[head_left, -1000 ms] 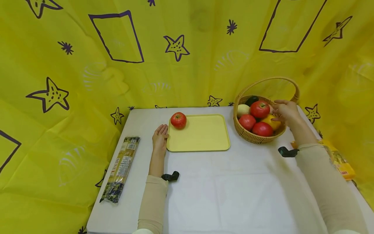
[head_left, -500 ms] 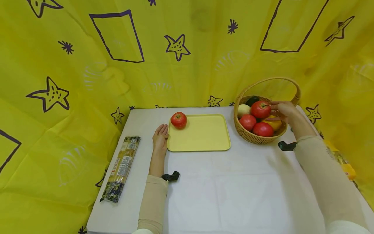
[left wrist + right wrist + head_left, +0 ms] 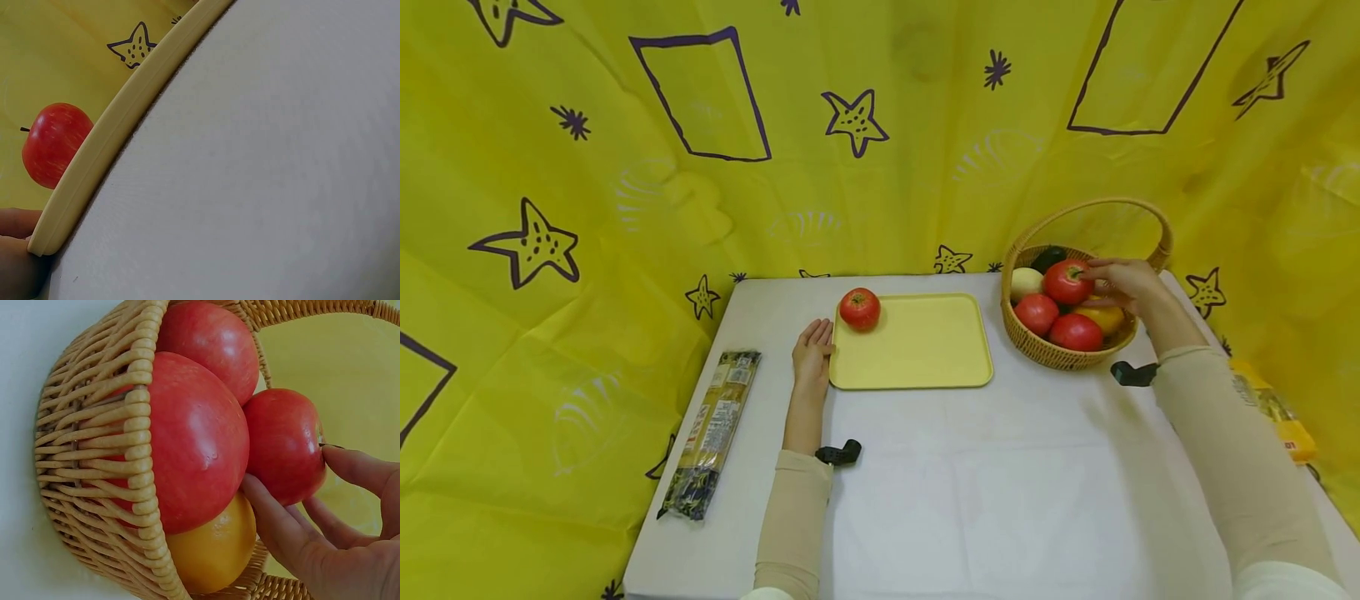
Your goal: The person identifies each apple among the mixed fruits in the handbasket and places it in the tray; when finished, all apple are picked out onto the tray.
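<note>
In the head view, my left hand (image 3: pixel 811 354) lies at the left edge of the yellow tray (image 3: pixel 925 342), fingers nearly straight and thumb touching the rim. A red apple (image 3: pixel 860 309) sits in the tray's far left corner; the left wrist view shows this apple (image 3: pixel 57 145) with a dark stem. My right hand (image 3: pixel 1123 286) reaches into the wicker basket (image 3: pixel 1060 357) and grips another red apple (image 3: pixel 1067 282). Seen from the right wrist, one fingertip meets this apple (image 3: pixel 284 444) by its stem, another digit presses its lower side, and part of a finger is hidden behind it.
The basket also holds two larger red fruits (image 3: pixel 1077 332), a yellow-orange fruit (image 3: pixel 1105 318), a pale one (image 3: pixel 1026 284) and a dark green one (image 3: pixel 1048 257). Its tall handle (image 3: pixel 1097 202) arches overhead. A long clear packet (image 3: pixel 711 433) lies left; a yellow packet (image 3: pixel 1281 417) lies right.
My right hand has moved slightly left over the basket, and its spread fingers have closed in on the apple with the stem. The left hand and tray stay put.
</note>
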The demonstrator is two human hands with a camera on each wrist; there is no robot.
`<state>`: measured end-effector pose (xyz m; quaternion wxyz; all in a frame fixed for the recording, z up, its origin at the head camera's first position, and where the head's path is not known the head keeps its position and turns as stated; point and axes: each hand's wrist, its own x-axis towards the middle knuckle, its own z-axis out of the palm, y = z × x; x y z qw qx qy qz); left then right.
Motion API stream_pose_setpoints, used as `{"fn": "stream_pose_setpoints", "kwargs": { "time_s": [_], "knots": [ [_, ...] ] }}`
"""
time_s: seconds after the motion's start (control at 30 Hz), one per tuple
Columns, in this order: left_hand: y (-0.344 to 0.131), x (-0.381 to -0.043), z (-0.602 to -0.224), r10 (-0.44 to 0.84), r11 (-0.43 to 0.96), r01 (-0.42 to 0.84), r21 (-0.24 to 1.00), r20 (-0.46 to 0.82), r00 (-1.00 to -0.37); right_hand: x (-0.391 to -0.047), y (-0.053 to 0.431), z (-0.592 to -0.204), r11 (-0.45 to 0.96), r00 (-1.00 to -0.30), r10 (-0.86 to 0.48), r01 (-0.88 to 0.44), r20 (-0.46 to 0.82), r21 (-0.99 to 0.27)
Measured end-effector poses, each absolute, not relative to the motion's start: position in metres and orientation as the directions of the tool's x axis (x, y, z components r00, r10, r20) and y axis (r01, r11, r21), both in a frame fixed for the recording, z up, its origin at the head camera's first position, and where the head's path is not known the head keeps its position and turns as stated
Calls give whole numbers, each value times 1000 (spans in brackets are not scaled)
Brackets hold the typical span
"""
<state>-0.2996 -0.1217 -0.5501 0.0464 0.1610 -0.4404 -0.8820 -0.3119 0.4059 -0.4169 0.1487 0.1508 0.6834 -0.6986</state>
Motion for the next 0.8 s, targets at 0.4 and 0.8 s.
{"fn": "stream_pose_setpoints", "kwargs": {
  "time_s": [0.4, 0.8],
  "knots": [
    [-121, -299, -550, -226, -603, -63, 795, -246, -943, -303, 391, -412, 61, -919, 127, 384, -374, -921],
    [-121, -298, -549, -229, -607, -65, 792, -253, -940, -291, 388, -405, -91, -924, 145, 344, -354, -935]
  ]
}}
